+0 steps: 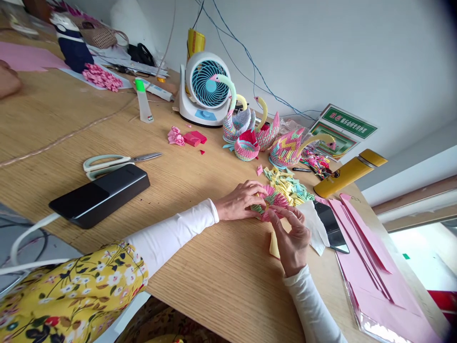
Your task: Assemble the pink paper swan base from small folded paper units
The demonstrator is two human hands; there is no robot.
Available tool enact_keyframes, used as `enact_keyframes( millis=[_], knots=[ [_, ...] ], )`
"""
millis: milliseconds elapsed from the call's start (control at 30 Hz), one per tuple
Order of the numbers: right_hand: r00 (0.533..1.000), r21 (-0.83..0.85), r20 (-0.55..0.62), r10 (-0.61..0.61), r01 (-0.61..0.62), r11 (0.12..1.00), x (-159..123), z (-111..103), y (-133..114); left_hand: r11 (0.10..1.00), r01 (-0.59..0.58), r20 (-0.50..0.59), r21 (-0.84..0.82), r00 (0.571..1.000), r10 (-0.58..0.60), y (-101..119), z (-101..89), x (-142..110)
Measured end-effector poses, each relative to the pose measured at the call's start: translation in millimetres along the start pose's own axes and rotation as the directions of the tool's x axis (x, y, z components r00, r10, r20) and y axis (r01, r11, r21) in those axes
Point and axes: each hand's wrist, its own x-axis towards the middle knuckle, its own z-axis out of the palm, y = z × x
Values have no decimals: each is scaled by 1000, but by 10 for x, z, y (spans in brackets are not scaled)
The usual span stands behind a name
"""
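On the table lies a ring of folded pink and green paper pieces. My left hand holds its left side, fingers curled over the rim. From the right, my right hand pinches at the near edge of the ring, thumb and forefinger together; a small yellow bit seems to be between them, partly hidden. Just behind the ring is a heap of yellow and green folded paper pieces. Beneath my right hand a pale yellow pad shows in part.
Paper swans and a white fan stand at the back. Scissors and a black device lie left. A phone, pink paper sheets and a yellow flask are right. Another person's hand is far left.
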Motion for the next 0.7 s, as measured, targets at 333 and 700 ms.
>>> enact_keyframes(
  millis=[333, 700],
  knots=[
    [1000, 10, 29, -9, 9, 1000, 15, 19, 2, 1000, -7, -31, -3, 1000, 7, -25, 41, -3],
    [997, 124, 22, 76, -78, 989, 38, -32, 40, 1000, 10, -12, -19, 1000, -10, -19, 88, 6]
  ],
)
